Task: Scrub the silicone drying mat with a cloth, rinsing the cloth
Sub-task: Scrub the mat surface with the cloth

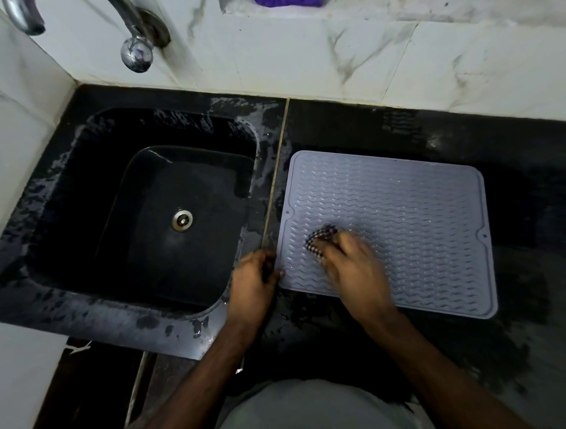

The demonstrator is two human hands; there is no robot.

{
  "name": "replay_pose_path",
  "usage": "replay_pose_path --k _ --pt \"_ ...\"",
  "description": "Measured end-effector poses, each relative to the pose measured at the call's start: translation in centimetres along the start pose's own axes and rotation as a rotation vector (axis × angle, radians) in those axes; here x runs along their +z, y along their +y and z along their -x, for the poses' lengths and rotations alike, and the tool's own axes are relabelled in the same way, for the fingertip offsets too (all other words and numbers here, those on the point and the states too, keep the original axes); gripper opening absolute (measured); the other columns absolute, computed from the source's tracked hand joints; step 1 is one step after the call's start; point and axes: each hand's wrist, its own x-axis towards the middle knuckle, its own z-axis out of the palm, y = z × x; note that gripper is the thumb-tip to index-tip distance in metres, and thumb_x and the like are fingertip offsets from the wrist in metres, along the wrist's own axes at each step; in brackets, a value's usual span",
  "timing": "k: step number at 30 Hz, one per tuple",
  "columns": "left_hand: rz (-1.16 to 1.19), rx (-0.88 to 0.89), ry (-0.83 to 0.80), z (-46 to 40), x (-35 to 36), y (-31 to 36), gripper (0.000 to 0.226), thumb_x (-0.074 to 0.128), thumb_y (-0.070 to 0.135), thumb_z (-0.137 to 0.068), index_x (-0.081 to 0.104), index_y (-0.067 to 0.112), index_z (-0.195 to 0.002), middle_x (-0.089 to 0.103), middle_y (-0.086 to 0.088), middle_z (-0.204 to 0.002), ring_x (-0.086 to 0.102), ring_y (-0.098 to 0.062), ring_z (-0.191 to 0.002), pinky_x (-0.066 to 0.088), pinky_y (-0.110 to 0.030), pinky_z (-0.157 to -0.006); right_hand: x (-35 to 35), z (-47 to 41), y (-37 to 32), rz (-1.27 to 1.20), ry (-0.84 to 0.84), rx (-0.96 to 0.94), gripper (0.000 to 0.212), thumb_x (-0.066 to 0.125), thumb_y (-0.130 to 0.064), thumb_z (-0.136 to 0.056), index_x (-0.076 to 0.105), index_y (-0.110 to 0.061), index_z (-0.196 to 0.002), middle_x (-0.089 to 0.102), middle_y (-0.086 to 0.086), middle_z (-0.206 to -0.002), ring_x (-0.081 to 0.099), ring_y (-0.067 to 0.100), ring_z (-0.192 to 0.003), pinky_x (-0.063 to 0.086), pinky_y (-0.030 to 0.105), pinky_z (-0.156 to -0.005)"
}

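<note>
A pale lavender silicone drying mat (398, 214) with wavy ridges lies flat on the black counter, right of the sink. My right hand (352, 269) presses a dark checked cloth (318, 240) onto the mat's near left part; the hand is motion-blurred. The cloth is bunched and mostly covered by my fingers. My left hand (254, 275) rests at the mat's near left corner, fingertips pinching or pressing its edge against the counter.
A black sink (92, 190) with a steel drain (182, 220) sits left of the mat. A chrome tap (136, 50) juts from the white marble wall behind it. The wet black counter (398, 128) extends behind and right of the mat. Something purple (288, 2) lies on the ledge above.
</note>
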Motion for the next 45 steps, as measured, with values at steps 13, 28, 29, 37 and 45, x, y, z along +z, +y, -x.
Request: replay_pose_path --k 13,28,29,37,45 --pt "0.051 -0.11 -0.029 -0.7 -0.2 0.0 0.023 0.079 0.003 -0.076 0.074 0.016 -0.094 0.068 0.01 -0.076 0.06 0.011 -0.068 0.039 -0.001 -0.066 2.9 -2.1 1.7 0.221 -0.006 -0.753 0.031 0.036 -0.022 -0.106 0.063 -0.031 -0.117 0.062 -0.005 -0.113 0.056 0.021 -0.099 0.043 0.037 -0.081" --pt "0.013 -0.191 -0.1 -1.5 -0.1 0.6 0.021 0.084 0.005 -0.074 0.068 0.017 -0.083 0.07 0.006 -0.073 0.068 -0.013 -0.071 0.056 -0.03 -0.073 0.7 -8.7 1.7 0.229 -0.373 -0.603 0.043 0.042 -0.029 -0.088 0.06 -0.028 -0.127 0.053 0.004 -0.115 0.051 0.024 -0.107 0.05 0.043 -0.086" --pt "0.012 -0.193 -0.103 -1.5 -0.1 0.7 0.022 0.084 0.005 -0.074 0.069 0.017 -0.084 0.07 0.006 -0.073 0.068 -0.013 -0.072 0.056 -0.03 -0.073 0.6 -9.3 1.9 0.237 -0.389 -0.581 0.045 0.04 -0.031 -0.088 0.058 -0.029 -0.129 0.052 0.004 -0.115 0.05 0.024 -0.108 0.05 0.044 -0.087" --pt "0.018 -0.184 -0.088 -1.3 -0.1 0.7 0.021 0.084 0.005 -0.075 0.071 0.016 -0.088 0.071 0.005 -0.078 0.067 -0.012 -0.073 0.056 -0.031 -0.075 0.5 -12.7 4.2 0.232 -0.328 -0.541 0.042 0.064 -0.039 -0.083 0.056 -0.04 -0.123 0.045 -0.004 -0.108 0.047 0.017 -0.1 0.049 0.034 -0.076" --pt "-0.028 -0.178 -0.082 -1.0 -0.1 0.8 0.02 0.082 0.01 -0.078 0.069 0.022 -0.089 0.072 0.008 -0.082 0.068 -0.01 -0.077 0.051 -0.023 -0.072 0.9 -14.7 6.6 0.161 -0.097 -0.368 0.036 0.067 -0.049 -0.085 0.048 -0.041 -0.114 0.037 -0.012 -0.098 0.042 0.012 -0.095 0.041 0.031 -0.075"
